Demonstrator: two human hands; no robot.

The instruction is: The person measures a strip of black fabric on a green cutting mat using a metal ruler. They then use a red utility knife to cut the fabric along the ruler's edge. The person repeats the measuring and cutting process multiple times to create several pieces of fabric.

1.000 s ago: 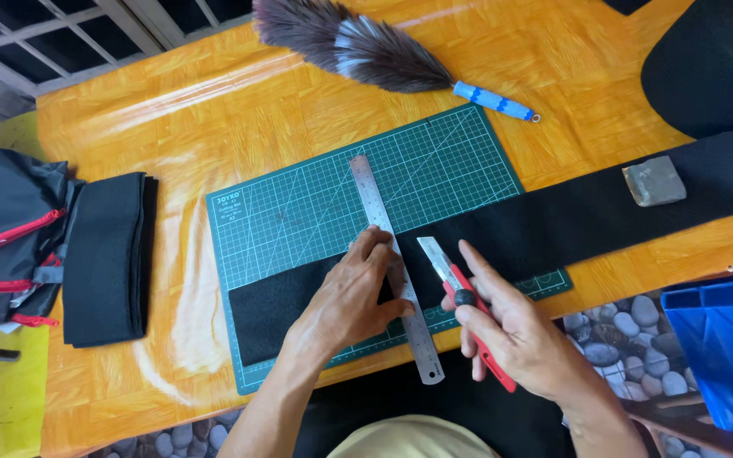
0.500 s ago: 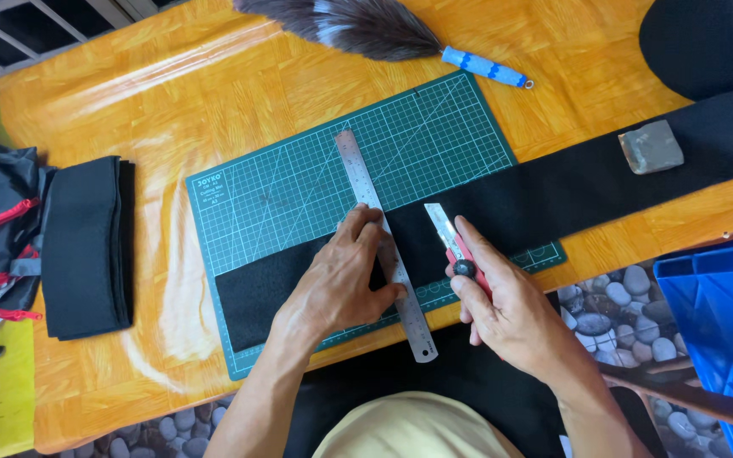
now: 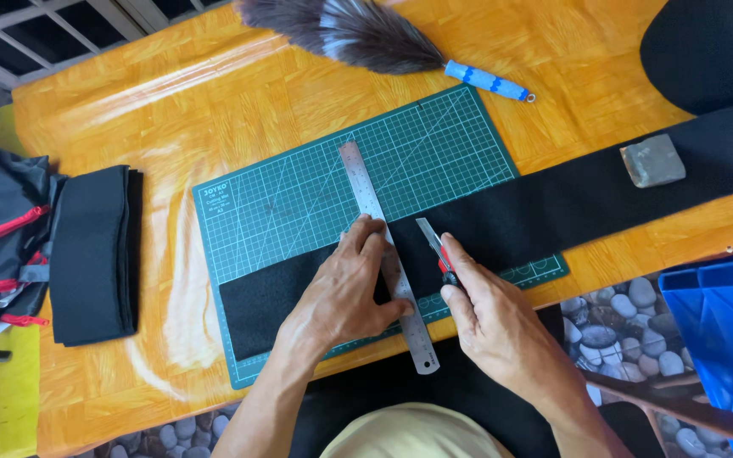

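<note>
Two hands work: left hand (image 3: 345,293) flat, open on the steel ruler (image 3: 388,254); right hand (image 3: 494,318), at its 3 o'clock, grips a utility knife (image 3: 436,248) over black fabric (image 3: 553,203).

Feather duster (image 3: 358,32) with blue handle at top centre, grey stone block (image 3: 652,160) at right, folded black cloth (image 3: 95,254) at left, blue plastic crate (image 3: 723,318) at lower right, orange surface (image 3: 214,110)

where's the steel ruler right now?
Head view, centre: the steel ruler lies diagonally across the green cutting mat and black fabric strip, pinned under the left hand.
</note>
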